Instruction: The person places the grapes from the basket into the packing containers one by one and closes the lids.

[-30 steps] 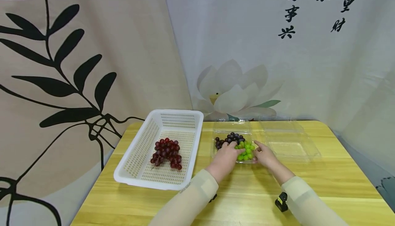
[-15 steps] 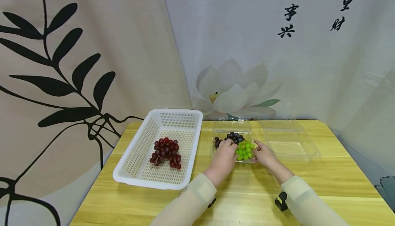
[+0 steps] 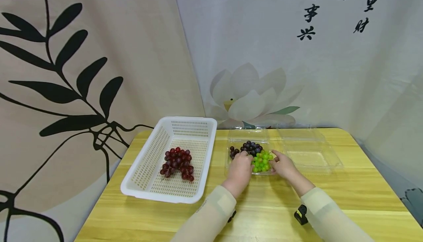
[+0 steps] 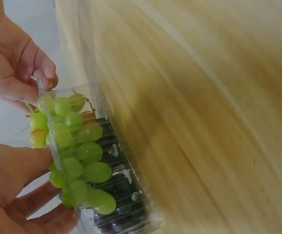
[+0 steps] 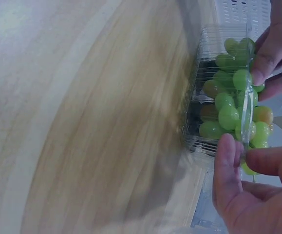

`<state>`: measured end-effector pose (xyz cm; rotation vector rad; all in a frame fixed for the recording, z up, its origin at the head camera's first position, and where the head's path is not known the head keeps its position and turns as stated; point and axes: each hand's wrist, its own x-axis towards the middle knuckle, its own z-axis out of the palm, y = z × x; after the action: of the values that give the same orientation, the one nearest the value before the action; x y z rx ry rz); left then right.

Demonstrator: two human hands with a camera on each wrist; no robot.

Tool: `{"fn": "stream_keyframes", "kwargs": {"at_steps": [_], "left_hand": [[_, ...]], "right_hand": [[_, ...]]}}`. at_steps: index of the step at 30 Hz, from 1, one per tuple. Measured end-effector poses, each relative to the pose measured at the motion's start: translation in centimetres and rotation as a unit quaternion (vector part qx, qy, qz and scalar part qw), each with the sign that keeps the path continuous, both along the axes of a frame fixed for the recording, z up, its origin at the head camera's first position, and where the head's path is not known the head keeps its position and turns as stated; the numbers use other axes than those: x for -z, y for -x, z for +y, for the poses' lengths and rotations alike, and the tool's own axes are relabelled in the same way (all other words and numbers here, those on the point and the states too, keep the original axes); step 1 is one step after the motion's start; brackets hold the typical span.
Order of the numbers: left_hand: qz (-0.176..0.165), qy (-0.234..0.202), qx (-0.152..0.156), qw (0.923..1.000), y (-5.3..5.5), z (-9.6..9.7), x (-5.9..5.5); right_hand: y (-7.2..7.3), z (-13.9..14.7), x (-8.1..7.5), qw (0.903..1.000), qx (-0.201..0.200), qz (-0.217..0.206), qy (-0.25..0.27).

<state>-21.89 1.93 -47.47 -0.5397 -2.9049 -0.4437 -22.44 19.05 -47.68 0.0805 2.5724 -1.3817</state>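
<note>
A clear plastic clamshell box sits on the table with its lid folded back. Dark grapes lie in its rear and left part, and a bunch of green grapes fills the front right, some rising above the rim. My left hand reaches over the box's left side, thumb and fingers curled at the green grapes; its fingertips are partly hidden in the head view. With my right hand I pinch the box's right rim, thumb inside and fingers outside, as the right hand shows in the right wrist view.
A white perforated basket holding a bunch of red grapes stands to the left. Another clear clamshell box, lid open, lies to the right. The wooden table meets a printed curtain behind.
My left hand has drawn back slightly to the left, its fingers coming off the top of the green grapes to their left side. The right hand stays at the rim.
</note>
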Motion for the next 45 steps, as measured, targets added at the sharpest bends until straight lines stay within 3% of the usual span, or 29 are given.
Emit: {"fn": "stream_keyframes", "kwargs": {"at_steps": [7, 9, 12, 16, 19, 24, 27, 29, 34, 38, 41, 45], "left_hand": [[0.010, -0.086, 0.011, 0.9962, -0.5, -0.7, 1.0], [0.020, -0.128, 0.007, 0.9915, -0.8, -1.0, 1.3], [0.040, -0.198, -0.030, 0.9790, -1.1, -1.4, 1.7], [0.027, -0.284, -0.119, 0.9511, -1.5, -1.8, 2.1], [-0.001, -0.350, -0.170, 0.9211, -1.7, -2.0, 2.5], [-0.039, -0.451, -0.214, 0.8655, -1.6, -2.2, 3.0], [-0.057, -0.486, -0.225, 0.8424, -1.3, -2.5, 3.2], [-0.065, -0.487, -0.233, 0.8395, -1.1, -2.8, 3.4], [-0.080, -0.461, -0.249, 0.8481, -0.8, -3.3, 3.8], [-0.098, -0.467, -0.244, 0.8443, -0.8, -3.5, 3.7], [-0.106, -0.486, -0.240, 0.8336, -0.9, -3.5, 3.6], [-0.119, -0.539, -0.231, 0.8012, -0.9, -3.5, 3.6]], "right_hand": [[0.1, 0.2, 0.3, 0.9997, 0.009, 0.003, -0.021], [0.1, 0.2, 0.3, 0.9994, 0.011, 0.009, -0.032], [0.0, 0.2, 0.2, 0.9982, 0.009, 0.025, -0.054], [-0.3, 0.0, -0.2, 0.9906, 0.002, 0.074, -0.115], [-0.7, -0.1, -0.7, 0.9811, 0.003, 0.109, -0.160], [-1.6, -0.2, -1.3, 0.9709, 0.000, 0.140, -0.194], [-2.0, -0.3, -1.4, 0.9617, -0.012, 0.172, -0.214], [-2.1, -0.3, -1.3, 0.9544, -0.023, 0.195, -0.225], [-1.8, -0.3, -1.0, 0.9353, -0.051, 0.239, -0.256], [-1.4, -0.3, -0.7, 0.9216, -0.069, 0.249, -0.289], [-1.2, -0.2, -0.7, 0.9148, -0.078, 0.241, -0.314], [-1.1, 0.0, -1.1, 0.9153, -0.102, 0.217, -0.323]]}}
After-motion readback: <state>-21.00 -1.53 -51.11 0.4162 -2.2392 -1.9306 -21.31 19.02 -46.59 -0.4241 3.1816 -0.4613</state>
